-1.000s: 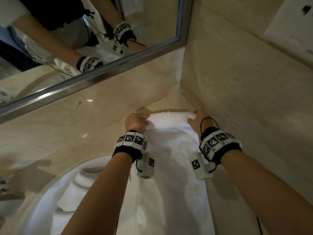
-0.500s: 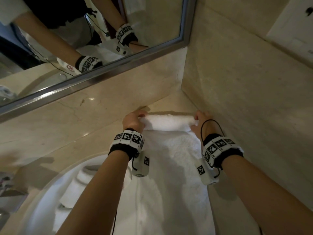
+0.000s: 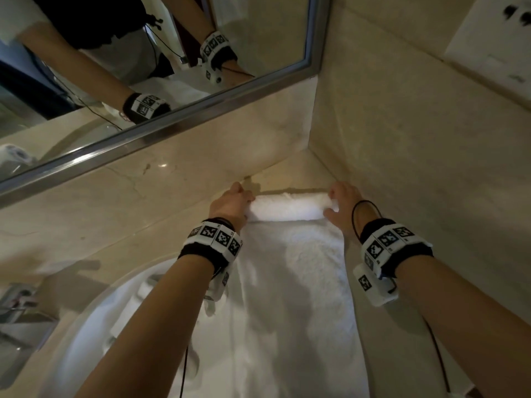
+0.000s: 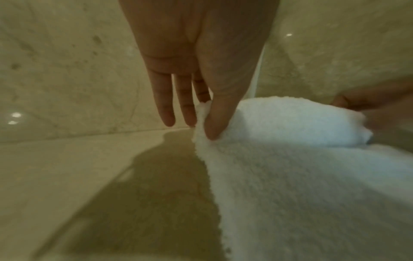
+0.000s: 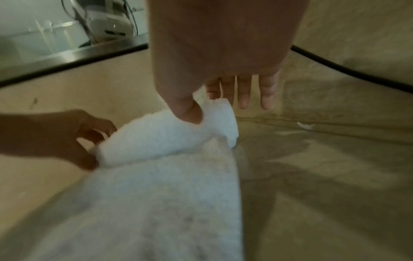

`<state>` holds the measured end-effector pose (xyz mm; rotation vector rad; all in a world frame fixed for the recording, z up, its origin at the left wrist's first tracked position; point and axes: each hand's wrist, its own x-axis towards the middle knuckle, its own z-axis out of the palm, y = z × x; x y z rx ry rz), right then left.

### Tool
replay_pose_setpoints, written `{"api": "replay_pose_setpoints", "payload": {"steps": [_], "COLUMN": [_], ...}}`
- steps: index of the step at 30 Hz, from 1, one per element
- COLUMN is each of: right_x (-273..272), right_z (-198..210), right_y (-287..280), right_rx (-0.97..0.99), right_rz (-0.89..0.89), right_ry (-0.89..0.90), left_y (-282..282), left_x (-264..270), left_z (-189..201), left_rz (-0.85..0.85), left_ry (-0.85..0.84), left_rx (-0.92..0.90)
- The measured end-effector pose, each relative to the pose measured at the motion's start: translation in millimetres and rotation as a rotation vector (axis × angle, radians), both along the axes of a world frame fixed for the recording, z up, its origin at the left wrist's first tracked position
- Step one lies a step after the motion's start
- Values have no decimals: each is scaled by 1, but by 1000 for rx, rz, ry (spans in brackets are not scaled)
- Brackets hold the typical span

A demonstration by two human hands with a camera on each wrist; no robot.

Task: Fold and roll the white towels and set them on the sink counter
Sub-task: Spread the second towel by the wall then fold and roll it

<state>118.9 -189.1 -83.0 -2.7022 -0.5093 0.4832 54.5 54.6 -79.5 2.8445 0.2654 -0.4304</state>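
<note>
Your white towel [image 3: 290, 282] lies on the marble surface [image 3: 100, 214] below the mirror [image 3: 161, 133], its long axis running from you toward the corner. The far end is rolled into a short tube lying crosswise, parallel to the mirror. Your left hand [image 3: 230, 205] pinches the roll's left end; your right hand [image 3: 343, 203] pinches its right end, the other fingers straight.

A white terry towel [image 3: 287, 271] lies in a long folded strip on the beige marble counter [image 3: 129, 234], running from the near edge toward the far right corner. Its far end is rolled into a short, tight cylinder lying crosswise; the rest lies flat, its near part draped over the sink [image 3: 94, 326].
</note>
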Motion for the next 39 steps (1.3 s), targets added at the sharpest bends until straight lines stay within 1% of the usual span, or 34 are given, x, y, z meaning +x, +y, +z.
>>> {"api": "replay_pose_setpoints", "payload": {"steps": [2,3,5,8,11,15,19,21,24,28,31,34,36,39], "right_x": [-1,-1,-3,-6,-12,-18,-26,-33,-44,-59,-63,-63,-64,-63], "right_z": [3,4,5,4,4,4,-4,-7,-9,-7,2,7,10,15], "right_y": [3,5,7,10,10,15,11,6,-2,-8,-11,-11,-7,7], "right_rx": [52,18,-66,-122,-163,-218,-324,-378,-368,-243,-99,-9,-66,-240], "right_rz": [26,62,123,208,236,275,330,341,327,284,118,13,22,84], "right_ry": [19,26,30,49,86,86,37,23,21,40,94,111,106,61], "left_y": [-6,-9,-13,-13,-11,-7,-7,-8,-10,-16,-19,-22,-24,-28], "left_x": [-4,-6,-9,-12,-17,-27,-38,-41,-46,-55,-60,-62,-63,-64], "left_z": [3,2,1,0,1,1,6,8,10,4,0,1,3,8], "left_rz": [-96,-128,-151,-181,-214,-285,-250,-217,-170,-101,-47,-31,-28,-47], "left_ry": [-32,-41,-32,-36,-40,-13,-3,-10,-2,-53,-98,-78,-61,-31], "left_rx": [63,79,94,111,143,188,99,105,117,66,-40,-66,-54,-9]}}
